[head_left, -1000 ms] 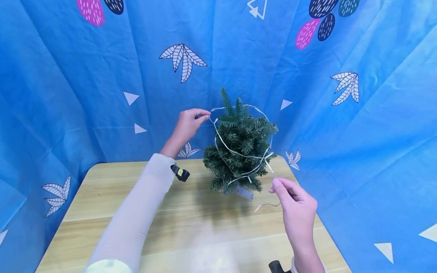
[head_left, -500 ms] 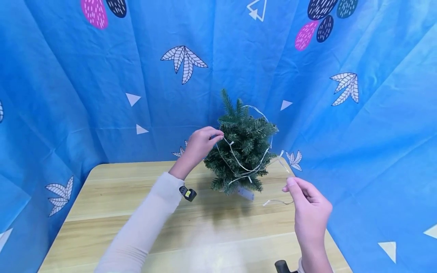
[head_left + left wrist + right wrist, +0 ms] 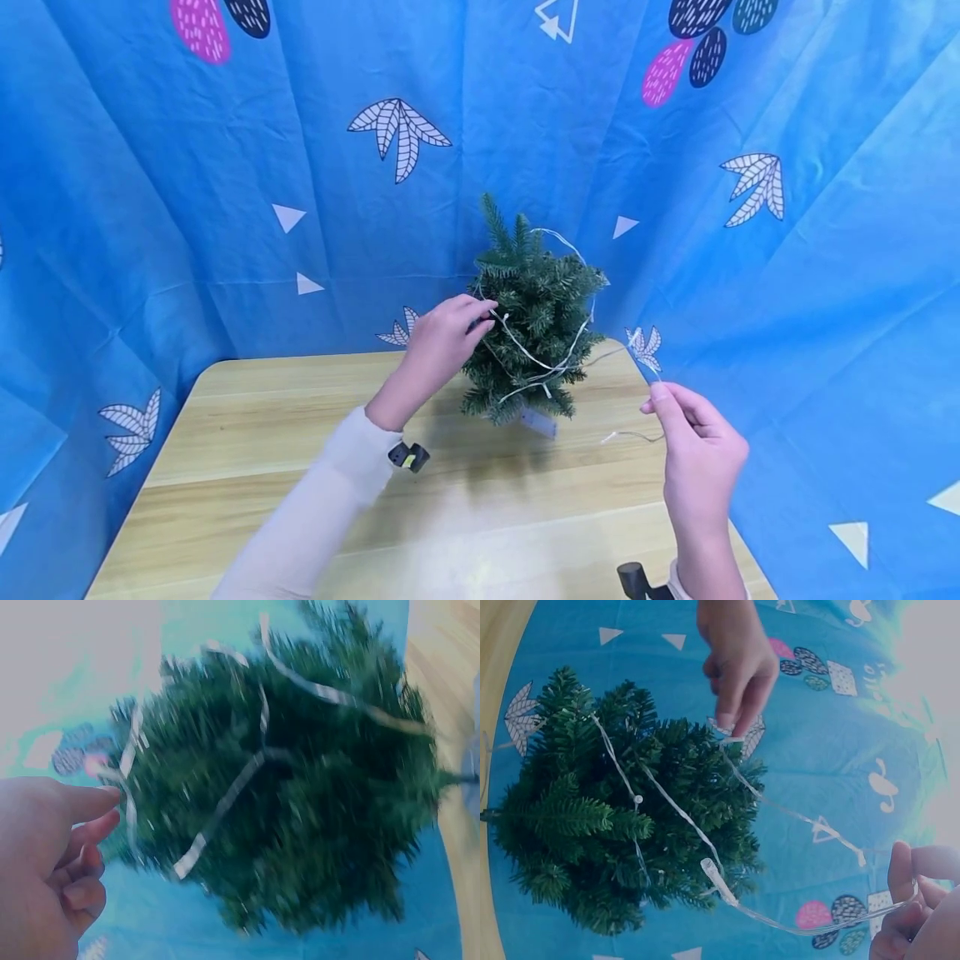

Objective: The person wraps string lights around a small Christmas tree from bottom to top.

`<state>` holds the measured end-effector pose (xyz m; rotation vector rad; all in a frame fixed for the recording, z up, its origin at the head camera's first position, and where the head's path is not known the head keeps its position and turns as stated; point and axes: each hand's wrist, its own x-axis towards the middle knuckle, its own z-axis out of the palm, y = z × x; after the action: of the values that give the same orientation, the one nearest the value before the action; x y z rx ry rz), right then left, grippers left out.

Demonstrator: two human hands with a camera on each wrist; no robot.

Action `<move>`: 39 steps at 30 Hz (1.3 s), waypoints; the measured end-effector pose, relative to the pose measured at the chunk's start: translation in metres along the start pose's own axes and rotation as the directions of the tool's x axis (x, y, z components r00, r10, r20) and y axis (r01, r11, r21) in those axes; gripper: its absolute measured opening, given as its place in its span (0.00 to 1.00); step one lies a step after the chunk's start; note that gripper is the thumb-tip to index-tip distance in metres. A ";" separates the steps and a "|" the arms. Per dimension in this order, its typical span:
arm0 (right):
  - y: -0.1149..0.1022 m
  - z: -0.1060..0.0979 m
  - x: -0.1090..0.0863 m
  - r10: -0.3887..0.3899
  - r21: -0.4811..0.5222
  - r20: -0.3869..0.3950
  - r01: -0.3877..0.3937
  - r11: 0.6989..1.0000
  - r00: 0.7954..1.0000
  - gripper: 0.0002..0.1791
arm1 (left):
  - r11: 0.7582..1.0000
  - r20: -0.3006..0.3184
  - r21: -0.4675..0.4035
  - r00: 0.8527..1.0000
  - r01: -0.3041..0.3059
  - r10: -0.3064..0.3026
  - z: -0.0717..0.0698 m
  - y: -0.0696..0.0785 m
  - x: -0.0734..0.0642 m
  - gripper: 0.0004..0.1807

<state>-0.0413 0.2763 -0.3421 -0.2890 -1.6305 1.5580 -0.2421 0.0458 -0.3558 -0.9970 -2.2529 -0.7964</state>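
Note:
A small green artificial Christmas tree (image 3: 536, 308) stands on the table with clear-wired string lights (image 3: 558, 367) looped around it. At the tree's left side is my left hand (image 3: 446, 337), thumb and forefinger parted, fingertips right at a strand by the branches. The left wrist view has this hand (image 3: 56, 862) beside the blurred strand. Off to the right, my right hand (image 3: 701, 442) pinches the string lights between thumb and fingers. From it one stretch runs back to the tree and a short end dangles. In the right wrist view, a small bulb (image 3: 718, 881) hangs between this hand and the tree.
The wooden table (image 3: 285, 433) ends at a blue patterned curtain (image 3: 375, 242) close behind the tree and along the right. A whitish tag (image 3: 538, 423) lies at the tree's base.
My left hand came down and right from the tree's upper left, laying the strand against the branches, and its fingers have parted. My right hand moved right, drawing the string lights outward.

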 end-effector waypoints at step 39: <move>-0.034 0.035 0.106 -0.393 -0.498 0.302 0.495 0.712 0.869 0.10 | 0.971 -0.150 0.132 0.965 -0.197 0.216 0.049 0.067 -0.017 0.05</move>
<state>-0.1186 0.3164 -0.2639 -0.0456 -2.0945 0.7196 -0.1914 0.1094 -0.3809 -1.0514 -1.9927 -0.6250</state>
